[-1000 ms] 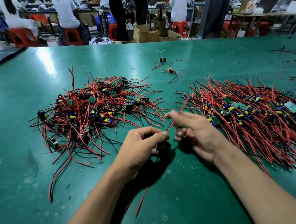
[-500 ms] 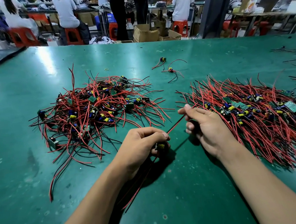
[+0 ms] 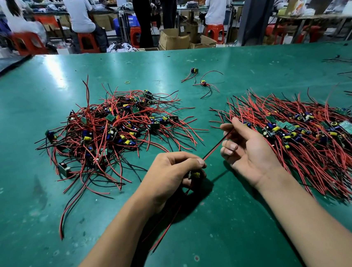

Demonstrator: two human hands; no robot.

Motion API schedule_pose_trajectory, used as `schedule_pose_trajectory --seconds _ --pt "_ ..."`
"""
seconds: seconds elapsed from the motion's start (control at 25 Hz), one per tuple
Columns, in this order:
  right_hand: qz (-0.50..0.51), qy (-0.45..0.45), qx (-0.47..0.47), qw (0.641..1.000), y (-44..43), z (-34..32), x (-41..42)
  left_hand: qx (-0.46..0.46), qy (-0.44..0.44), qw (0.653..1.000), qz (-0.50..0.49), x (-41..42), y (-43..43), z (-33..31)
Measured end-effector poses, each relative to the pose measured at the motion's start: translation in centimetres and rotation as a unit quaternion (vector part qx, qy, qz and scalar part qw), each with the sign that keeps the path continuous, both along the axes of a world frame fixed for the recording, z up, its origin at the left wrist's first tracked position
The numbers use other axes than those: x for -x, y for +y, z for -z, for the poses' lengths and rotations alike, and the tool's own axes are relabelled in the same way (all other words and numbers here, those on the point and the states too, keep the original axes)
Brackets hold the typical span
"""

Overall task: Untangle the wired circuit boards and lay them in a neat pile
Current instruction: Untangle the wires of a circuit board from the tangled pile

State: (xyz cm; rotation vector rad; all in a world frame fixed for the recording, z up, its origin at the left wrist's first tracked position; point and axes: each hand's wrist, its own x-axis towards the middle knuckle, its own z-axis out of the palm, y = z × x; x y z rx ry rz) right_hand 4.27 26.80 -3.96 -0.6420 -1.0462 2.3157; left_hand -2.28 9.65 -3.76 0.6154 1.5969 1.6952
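a small board [image 3: 194, 174] with a yellow capacitor is gripped in the curled left hand [image 3: 170, 172], right of the tangle [image 3: 110, 129]. its taut red-black wire [image 3: 213, 149] is pinched between thumb and forefinger of the right hand [image 3: 247, 148].

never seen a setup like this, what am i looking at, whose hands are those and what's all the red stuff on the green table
There is no machine here: the single picture comes from a camera worn on a person's head, looking forward and down at their bare hands. The left hand grips a small circuit board with a yellow part; the right hand pinches the end of that board's red and black wires, stretched between the hands. On the green table lie a tangled heap of wired boards at the left and a tidier pile with wires combed one way at the right. Farther back lie two loose wired boards.
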Motion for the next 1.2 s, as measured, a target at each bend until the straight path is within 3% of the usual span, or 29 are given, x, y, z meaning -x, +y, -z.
schedule_pose_trajectory --seconds 0.44,0.6,0.76,0.88,0.96,1.08,1.2 --pt "0.054 0.010 0.032 0.998 2.2 -0.5 -0.7 -0.026 -0.015 0.999 -0.024 0.6 -0.2 0.8" --pt "0.036 -0.031 -0.025 0.999 1.3 0.1 -0.2 -0.052 -0.053 0.995 -0.064 0.8 0.4 0.9" --pt "0.025 -0.061 -0.082 0.994 0.7 0.4 -0.2 -0.076 -0.145 0.982 -0.091 0.8 0.4 0.2" --pt "-0.004 -0.078 -0.172 0.982 -0.3 0.3 -0.4 -0.083 -0.175 0.977 -0.084 0.8 0.5 0.1" --pt "-0.046 -0.099 -0.291 0.950 -1.7 0.3 -0.5 -0.080 -0.172 0.979 -0.073 0.9 0.5 0.1" --pt "-0.089 -0.133 -0.468 0.869 -3.9 0.7 -0.3 -0.085 -0.165 0.980 -0.065 1.0 0.4 0.1" --pt "-0.013 -0.151 -0.575 0.804 -4.3 1.1 -0.3 -0.084 -0.156 0.983 -0.055 1.0 0.4 0.3"
